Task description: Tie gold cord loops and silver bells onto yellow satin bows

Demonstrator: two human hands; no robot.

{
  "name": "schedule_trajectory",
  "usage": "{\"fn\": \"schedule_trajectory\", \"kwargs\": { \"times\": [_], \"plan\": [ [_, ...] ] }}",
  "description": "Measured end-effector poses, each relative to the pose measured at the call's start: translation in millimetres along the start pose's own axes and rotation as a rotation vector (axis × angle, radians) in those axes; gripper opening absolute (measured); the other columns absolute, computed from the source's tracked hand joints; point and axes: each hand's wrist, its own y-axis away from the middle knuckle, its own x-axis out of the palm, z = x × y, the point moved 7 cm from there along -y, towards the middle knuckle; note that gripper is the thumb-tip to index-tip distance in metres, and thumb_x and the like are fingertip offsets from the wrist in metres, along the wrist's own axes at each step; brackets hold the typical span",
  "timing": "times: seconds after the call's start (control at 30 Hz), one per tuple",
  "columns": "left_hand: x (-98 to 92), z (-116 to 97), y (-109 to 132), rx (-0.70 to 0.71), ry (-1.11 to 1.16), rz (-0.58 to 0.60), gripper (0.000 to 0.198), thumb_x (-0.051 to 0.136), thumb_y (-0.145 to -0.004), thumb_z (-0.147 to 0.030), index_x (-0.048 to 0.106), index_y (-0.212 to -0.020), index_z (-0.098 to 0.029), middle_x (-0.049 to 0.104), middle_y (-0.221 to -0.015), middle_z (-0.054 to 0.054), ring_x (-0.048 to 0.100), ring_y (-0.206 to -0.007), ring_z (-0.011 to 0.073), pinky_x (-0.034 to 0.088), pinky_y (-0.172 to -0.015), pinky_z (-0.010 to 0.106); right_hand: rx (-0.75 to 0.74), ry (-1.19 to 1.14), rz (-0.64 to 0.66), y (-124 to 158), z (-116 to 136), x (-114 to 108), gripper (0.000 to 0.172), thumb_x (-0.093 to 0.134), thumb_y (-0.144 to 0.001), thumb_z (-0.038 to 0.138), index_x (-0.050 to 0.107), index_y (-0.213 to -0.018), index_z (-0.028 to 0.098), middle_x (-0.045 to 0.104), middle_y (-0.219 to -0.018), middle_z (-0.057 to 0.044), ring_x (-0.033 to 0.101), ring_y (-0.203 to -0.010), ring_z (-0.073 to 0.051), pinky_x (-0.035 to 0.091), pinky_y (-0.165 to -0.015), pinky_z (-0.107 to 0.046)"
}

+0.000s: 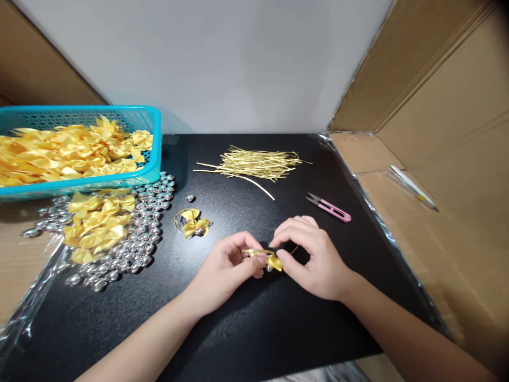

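My left hand (234,262) is closed in a pinch on a yellow ribbon bow (274,262) with a gold cord (258,251) along its top. A silver bell (269,269) shows partly beneath the bow. My right hand (312,257) curls in from the right, thumb and forefinger close together at the cord's end beside the bow. A curved bit of cord shows between its fingers and palm; the exact grip is partly hidden. Left of my hands lies another yellow bow (194,223) with a bell and a looped gold cord.
A blue basket (157,143) of yellow bows stands at the back left. Silver bells (139,241) surround a pile of bows (99,223); a single bell (190,198) lies apart. Gold cords (258,163) lie at the back, pink thread snips (330,207) at right, tweezers (413,187) on cardboard.
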Motion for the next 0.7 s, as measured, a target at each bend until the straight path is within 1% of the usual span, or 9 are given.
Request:
{"fn": "schedule_trajectory", "kwargs": {
  "times": [0.07, 0.13, 0.27, 0.43, 0.5, 0.6, 0.7],
  "plan": [
    [0.6, -1.1, 0.1, 0.004, 0.009, 0.005, 0.020, 0.074, -0.075, -0.028, 0.060, -0.070, -0.014, 0.063, -0.058, -0.002, 0.055, -0.056, 0.0086, 0.045, -0.058, 0.021, 0.021, -0.040, 0.052, 0.1, -1.4, 3.7, 0.010, 0.060, -0.080, 0.009, 0.064, -0.079, 0.018, 0.069, -0.081, 0.001, 0.060, -0.077, -0.015, 0.034, -0.078, -0.035],
    [1.0, -1.8, -0.2, 0.010, 0.017, 0.009, 0.021, 0.074, -0.076, -0.028, 0.059, -0.071, -0.014, 0.063, -0.059, -0.002, 0.055, -0.056, 0.0085, 0.046, -0.059, 0.020, 0.021, -0.060, 0.066, -0.1, -1.8, 5.5, 0.010, 0.062, -0.080, 0.010, 0.064, -0.075, 0.019, 0.069, -0.077, 0.002, 0.059, -0.072, -0.013, 0.035, -0.077, -0.034],
    [0.8, -0.2, -1.4, 0.002, 0.017, 0.008, 0.022, 0.075, -0.075, -0.027, 0.058, -0.069, -0.015, 0.063, -0.059, -0.003, 0.055, -0.056, 0.0082, 0.046, -0.058, 0.020, -0.012, 0.002, 0.004, -0.8, 0.0, 3.3, 0.013, 0.061, -0.081, 0.010, 0.063, -0.072, 0.019, 0.069, -0.073, 0.001, 0.059, -0.069, -0.013, 0.034, -0.075, -0.034],
    [1.4, -0.2, -2.0, 0.010, 0.014, 0.008, 0.019, 0.074, -0.074, -0.022, 0.058, -0.067, -0.015, 0.064, -0.061, -0.002, 0.055, -0.055, 0.0082, 0.046, -0.058, 0.021, -0.080, 0.126, -0.082, 0.0, 5.9, -0.2, 0.014, 0.059, -0.077, 0.008, 0.061, -0.070, 0.019, 0.068, -0.069, 0.002, 0.057, -0.066, -0.013, 0.033, -0.073, -0.035],
    [1.7, -1.3, -1.5, 0.021, 0.013, 0.011, 0.019, 0.074, -0.072, -0.020, 0.058, -0.066, -0.015, 0.064, -0.061, -0.002, 0.055, -0.055, 0.0085, 0.046, -0.058, 0.021, -0.072, 0.157, -0.133, 0.3, 5.1, -4.0, 0.015, 0.058, -0.077, 0.008, 0.060, -0.068, 0.019, 0.067, -0.067, 0.002, 0.057, -0.064, -0.014, 0.033, -0.072, -0.035],
    [-0.2, -3.3, -0.4, 0.045, 0.013, -0.008, 0.020, 0.076, -0.070, -0.018, 0.057, -0.064, -0.016, 0.063, -0.059, -0.003, 0.055, -0.054, 0.0089, 0.045, -0.056, 0.021, -0.019, 0.133, -0.184, 0.0, 1.3, -10.2, 0.016, 0.056, -0.078, 0.008, 0.058, -0.066, 0.019, 0.066, -0.067, 0.001, 0.057, -0.064, -0.014, 0.035, -0.071, -0.035],
    [-3.8, -2.9, 0.2, 0.067, 0.004, -0.029, 0.019, 0.074, -0.074, -0.021, 0.058, -0.065, -0.016, 0.063, -0.059, -0.003, 0.056, -0.056, 0.0095, 0.045, -0.058, 0.021, -0.004, 0.048, -0.162, -0.9, 1.8, -11.0, 0.014, 0.058, -0.077, 0.008, 0.061, -0.070, 0.018, 0.068, -0.070, 0.000, 0.060, -0.067, -0.015, 0.037, -0.072, -0.035]
  ]
}}
